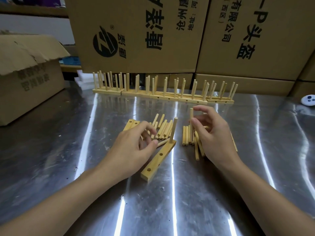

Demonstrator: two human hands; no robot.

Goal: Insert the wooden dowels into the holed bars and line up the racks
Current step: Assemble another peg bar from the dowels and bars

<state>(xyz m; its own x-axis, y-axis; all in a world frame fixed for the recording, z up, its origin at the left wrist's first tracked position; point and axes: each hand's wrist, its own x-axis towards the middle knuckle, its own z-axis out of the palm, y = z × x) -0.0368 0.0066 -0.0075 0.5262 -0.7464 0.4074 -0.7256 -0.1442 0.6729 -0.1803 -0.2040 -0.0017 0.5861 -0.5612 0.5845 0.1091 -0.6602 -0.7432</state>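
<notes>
Nearest, on steel table (170,201): holed bar (157,160) lying diagonally, open holes along its top, one inserted dowel (173,130) upright in far end. Just beyond, left hand (134,149) pinching lying dowel (163,142) between thumb and curled fingers, beside dowel pile (162,129); right hand (213,133) gripping raised dowel (191,114) upright, forefinger lifted, over more loose dowels (186,135). Farther back, finished racks (163,92) in a row end to end, before stacked cardboard boxes (144,31).
</notes>
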